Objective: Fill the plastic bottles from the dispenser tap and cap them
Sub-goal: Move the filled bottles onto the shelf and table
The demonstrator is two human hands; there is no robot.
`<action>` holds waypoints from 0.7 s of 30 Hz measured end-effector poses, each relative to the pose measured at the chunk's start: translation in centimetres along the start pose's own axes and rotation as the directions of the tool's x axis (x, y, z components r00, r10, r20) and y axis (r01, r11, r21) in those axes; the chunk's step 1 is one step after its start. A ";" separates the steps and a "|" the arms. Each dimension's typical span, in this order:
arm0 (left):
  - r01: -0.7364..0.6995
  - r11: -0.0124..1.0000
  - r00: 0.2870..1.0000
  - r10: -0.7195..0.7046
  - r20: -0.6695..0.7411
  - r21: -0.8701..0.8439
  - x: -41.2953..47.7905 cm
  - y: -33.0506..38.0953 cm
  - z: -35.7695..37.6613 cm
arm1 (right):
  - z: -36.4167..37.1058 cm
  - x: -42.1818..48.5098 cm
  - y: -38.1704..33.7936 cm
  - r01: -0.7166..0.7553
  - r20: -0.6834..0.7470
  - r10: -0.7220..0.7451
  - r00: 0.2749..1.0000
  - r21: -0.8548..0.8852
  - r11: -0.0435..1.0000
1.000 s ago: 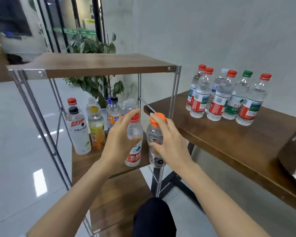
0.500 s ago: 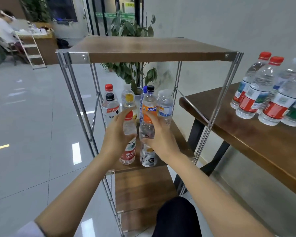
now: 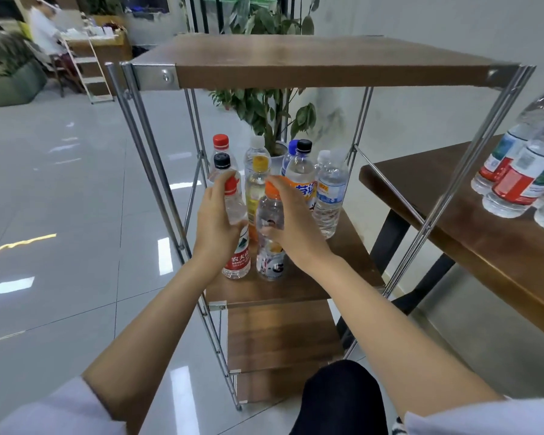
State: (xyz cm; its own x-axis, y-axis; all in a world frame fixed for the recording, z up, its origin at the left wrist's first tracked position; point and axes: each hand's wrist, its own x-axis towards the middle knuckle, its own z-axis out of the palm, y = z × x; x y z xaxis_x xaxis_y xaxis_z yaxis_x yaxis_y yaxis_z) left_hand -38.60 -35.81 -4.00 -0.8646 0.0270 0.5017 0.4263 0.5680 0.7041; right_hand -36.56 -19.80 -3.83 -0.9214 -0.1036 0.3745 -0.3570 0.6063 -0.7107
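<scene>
My left hand (image 3: 215, 226) is wrapped around the red-capped bottle (image 3: 236, 233), fingers closed on its shoulder just under the cap. Its base sits at, or just above, the front of the rack's middle shelf (image 3: 296, 287); I cannot tell whether it is touching. Just to its right, nearly touching it, is the orange-capped bottle (image 3: 270, 237), and my right hand (image 3: 291, 229) is closed around that one, thumb on the near side and fingers curled up by the cap.

My guess is that I am setting this pair down or lifting it off the shelf. To do that well I should keep both bottles vertical and hold them by the body rather than the cap. I should also move them straight up or down, so they clear the standing bottles (image 3: 299, 183) packed close behind them. A sideways sweep could topple that back row.

Both bottles stand upright, long axis vertical, caps pointing up toward the top shelf (image 3: 311, 61). The red-capped one leans slightly left at the neck. Farther right, well apart, more capped bottles (image 3: 515, 180) stand on the worktop (image 3: 453, 221).
</scene>
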 end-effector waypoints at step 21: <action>0.046 0.999 0.994 -0.045 -0.101 0.007 1.9 -1.5 1.1 | 2.4 3.3 0.8 0.076 -0.001 -0.076 0.997 -0.006 0.997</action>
State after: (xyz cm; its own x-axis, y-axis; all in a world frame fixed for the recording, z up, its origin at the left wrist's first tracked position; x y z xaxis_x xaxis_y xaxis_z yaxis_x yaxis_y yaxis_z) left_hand -41.20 -35.71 -4.61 -0.8516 -0.0817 0.5178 0.3845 0.5740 0.7230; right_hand -40.30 -21.50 -4.57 -0.8912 -0.1487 0.4285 -0.4254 0.6015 -0.6762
